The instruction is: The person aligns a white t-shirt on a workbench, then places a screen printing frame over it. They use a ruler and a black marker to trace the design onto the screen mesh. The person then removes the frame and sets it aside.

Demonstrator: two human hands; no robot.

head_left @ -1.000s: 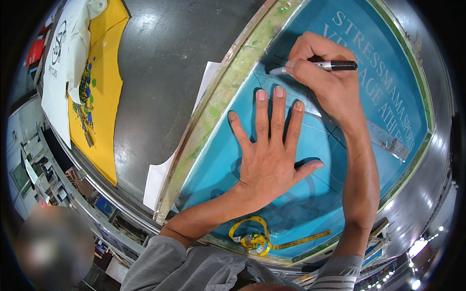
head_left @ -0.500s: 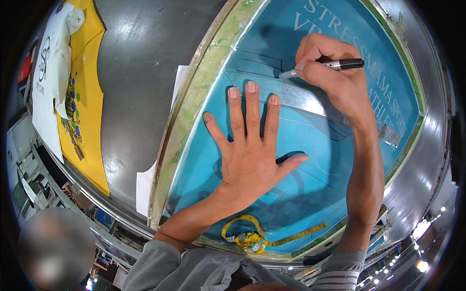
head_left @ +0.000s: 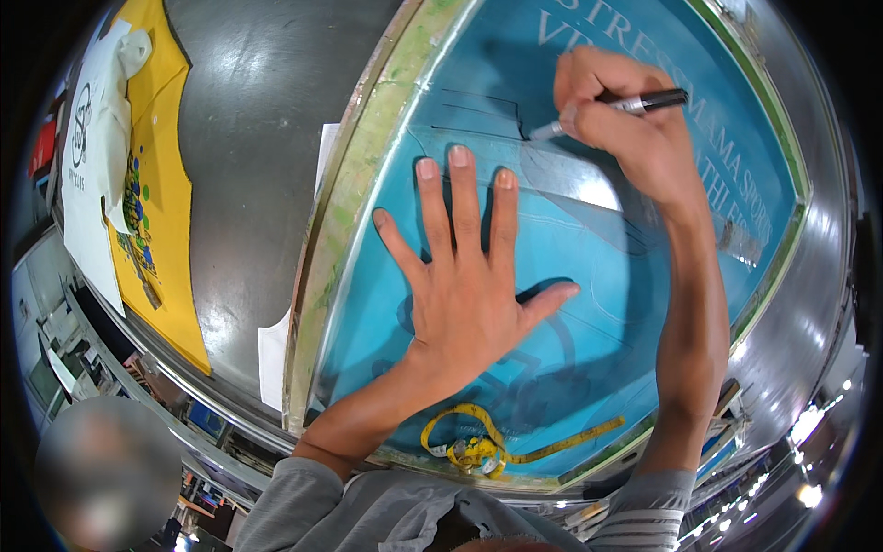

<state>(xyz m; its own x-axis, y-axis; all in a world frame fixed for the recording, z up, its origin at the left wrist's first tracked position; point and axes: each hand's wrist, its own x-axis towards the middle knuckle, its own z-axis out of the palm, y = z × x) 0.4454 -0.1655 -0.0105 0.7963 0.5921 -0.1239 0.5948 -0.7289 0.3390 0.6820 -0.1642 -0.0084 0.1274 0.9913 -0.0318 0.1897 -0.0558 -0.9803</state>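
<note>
My right hand (head_left: 635, 143) pinches a marker (head_left: 658, 100) between thumb and fingers, tip pointing left and sitting on the blue mesh (head_left: 589, 363) at the upper edge of a clear ruler (head_left: 552, 170). My left hand (head_left: 469, 304) is flat, palm down, fingers spread wide with thumb out to the right; its longer fingertips look to be on the ruler, seemingly steadying it, pressure can't be told. Change: a second ago the tip was left of my left middle finger, now it's right of it, while the left hand keeps its spread. Just left of the tip are black lines (head_left: 520, 120); the short crosswise stroke now seems to run down to the ruler's edge, so I'd judge that side of the marks about joined up. Ruler passes below my right hand, far end just right of the forearm. Pale lettering (head_left: 727, 152) up and right of my right hand. Below my left hand, near the wrist, a yellow tape measure (head_left: 483, 451), partly coiled. Left of my left fingers, the green-stained frame (head_left: 363, 147); beyond it the grey table (head_left: 248, 212), then yellow fabric (head_left: 166, 92) and white cloth (head_left: 92, 202), farthest out.
</note>
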